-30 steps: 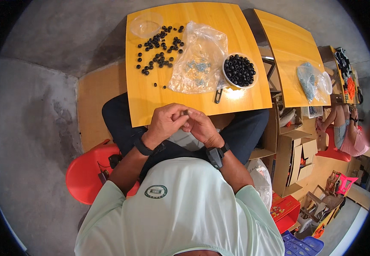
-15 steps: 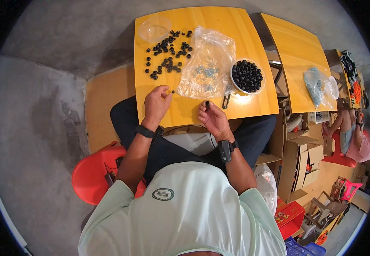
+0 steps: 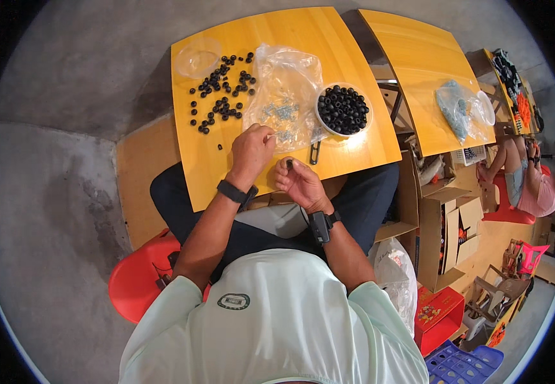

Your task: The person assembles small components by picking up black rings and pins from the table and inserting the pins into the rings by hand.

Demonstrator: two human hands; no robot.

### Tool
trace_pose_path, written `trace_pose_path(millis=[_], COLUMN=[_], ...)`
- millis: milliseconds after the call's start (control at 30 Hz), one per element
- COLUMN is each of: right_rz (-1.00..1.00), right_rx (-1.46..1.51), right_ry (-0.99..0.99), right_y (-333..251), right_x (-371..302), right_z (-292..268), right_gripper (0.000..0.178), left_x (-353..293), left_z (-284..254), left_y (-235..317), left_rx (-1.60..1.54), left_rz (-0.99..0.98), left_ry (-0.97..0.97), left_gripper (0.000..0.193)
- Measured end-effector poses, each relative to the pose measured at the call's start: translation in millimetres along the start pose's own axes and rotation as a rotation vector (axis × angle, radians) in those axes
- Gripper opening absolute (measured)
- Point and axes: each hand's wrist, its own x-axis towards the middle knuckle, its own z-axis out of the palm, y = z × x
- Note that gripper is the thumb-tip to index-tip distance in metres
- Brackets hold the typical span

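My left hand (image 3: 252,152) is at the near edge of a clear plastic bag (image 3: 269,83), its fingers closed together. Whatever those fingertips hold is too small to make out. Small silvery-blue pieces (image 3: 282,112) lie in or on the bag. Just to the right, my right hand (image 3: 301,184) is over the table's front edge, palm partly up, pinching a small black bead (image 3: 289,164). One loose black bead (image 3: 220,146) lies left of my left hand. Several more black beads (image 3: 226,109) are scattered farther back. A white tub (image 3: 320,121) full of black beads stands beyond my right hand.
On the yellow table (image 3: 348,51) are a clear round lid (image 3: 194,61) and a flat black slotted piece (image 3: 315,153). A second table (image 3: 412,57) to the right carries another bag (image 3: 454,109). Cardboard boxes (image 3: 440,237) stand below. A person (image 3: 536,185) sits far right.
My left hand has moved right to the bag, leaving a lone black bead on the table. My right hand still pinches its bead. The whole view has shifted, with the table farther left.
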Motion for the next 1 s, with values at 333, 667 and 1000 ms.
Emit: trace_pose_path(millis=[333, 667, 1000], right_rz=[-0.009, -0.019, -0.027], right_rx=[-0.001, -0.028, -0.011], right_ry=[0.000, -0.033, 0.024], right_y=[0.3, 1.2, 1.7], right_x=[-1.7, -0.7, -1.8], right_z=[-3.3, -2.4, -1.2], right_gripper=[0.027, 0.027, 0.026], left_x=[11.1, 23.9, -12.8], left_z=[14.0, 14.1, -35.6], left_y=[-2.6, -13.3, 42.6], left_rx=[0.053, 0.248, -0.034], left_rz=[-0.046, -0.006, 0.158], left_ry=[0.081, 0.011, -0.009], left_gripper=[0.009, 0.015, 0.006])
